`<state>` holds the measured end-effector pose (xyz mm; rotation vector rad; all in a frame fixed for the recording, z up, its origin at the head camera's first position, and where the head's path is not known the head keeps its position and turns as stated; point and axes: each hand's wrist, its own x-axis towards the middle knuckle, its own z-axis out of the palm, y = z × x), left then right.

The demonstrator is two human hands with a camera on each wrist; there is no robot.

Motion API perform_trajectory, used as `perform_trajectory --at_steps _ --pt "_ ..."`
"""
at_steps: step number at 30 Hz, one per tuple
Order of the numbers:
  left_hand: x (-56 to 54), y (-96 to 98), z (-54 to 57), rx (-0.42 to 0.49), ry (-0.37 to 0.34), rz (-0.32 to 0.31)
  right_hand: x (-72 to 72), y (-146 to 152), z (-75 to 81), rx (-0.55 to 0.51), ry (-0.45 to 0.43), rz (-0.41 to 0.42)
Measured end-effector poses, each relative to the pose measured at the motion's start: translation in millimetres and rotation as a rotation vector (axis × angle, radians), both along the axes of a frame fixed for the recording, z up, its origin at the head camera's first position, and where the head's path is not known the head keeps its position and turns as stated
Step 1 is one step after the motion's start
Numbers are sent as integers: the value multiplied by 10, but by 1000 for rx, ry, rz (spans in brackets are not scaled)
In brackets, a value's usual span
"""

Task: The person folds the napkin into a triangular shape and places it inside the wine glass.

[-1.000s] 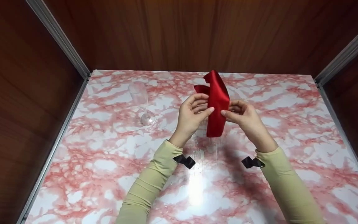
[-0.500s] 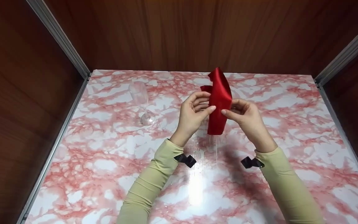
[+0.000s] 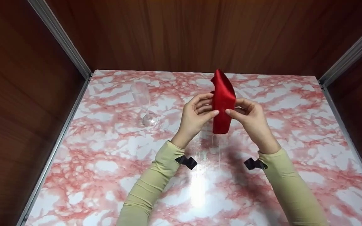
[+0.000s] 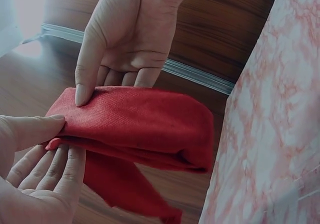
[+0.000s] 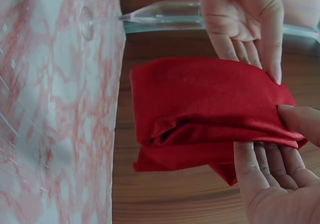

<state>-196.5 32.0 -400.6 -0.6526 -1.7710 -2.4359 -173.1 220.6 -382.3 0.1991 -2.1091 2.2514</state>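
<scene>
A folded red satin cloth (image 3: 223,103) is held up above the table between both hands. On its left edge, my left hand (image 3: 193,114) pinches it, thumb on the near face and fingers behind. My right hand (image 3: 253,119) pinches the opposite edge in the same way. Several layers of the red cloth (image 4: 135,119) show in the left wrist view, with a loose end hanging below them. From the right wrist view, the cloth (image 5: 205,94) looks like a flat bundle with a tucked fold along its lower side.
A clear stemmed glass (image 3: 141,95) stands upright on the left of the table. The pink-and-white marbled table (image 3: 99,163) is bordered by dark wood panels (image 3: 181,34) at the back and sides, with metal strips (image 3: 58,34) at the corners.
The cloth has shifted slightly to the right, and its lower end has risen a little. Its loose flap at the left has swung behind the bundle. Both hands keep their pinch.
</scene>
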Motion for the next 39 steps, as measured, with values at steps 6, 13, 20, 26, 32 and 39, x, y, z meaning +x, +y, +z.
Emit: perform_trajectory --at_steps 6,13,20,26,32,39 --pt "5 -62 -66 17 -3 -48 1 34 -7 10 18 -6" --pt "40 -200 -187 11 -54 -59 -5 62 -34 17 19 -4" --pt "62 -312 -299 21 -78 -23 -2 69 -46 16 9 -13" --pt "68 -413 -387 59 -69 25 -7 80 -58 1 9 -17" --pt "90 -597 -509 44 -96 86 -13 82 -78 -1 12 -23" --pt "130 -822 -651 9 -139 138 -19 87 -85 1 9 -14"
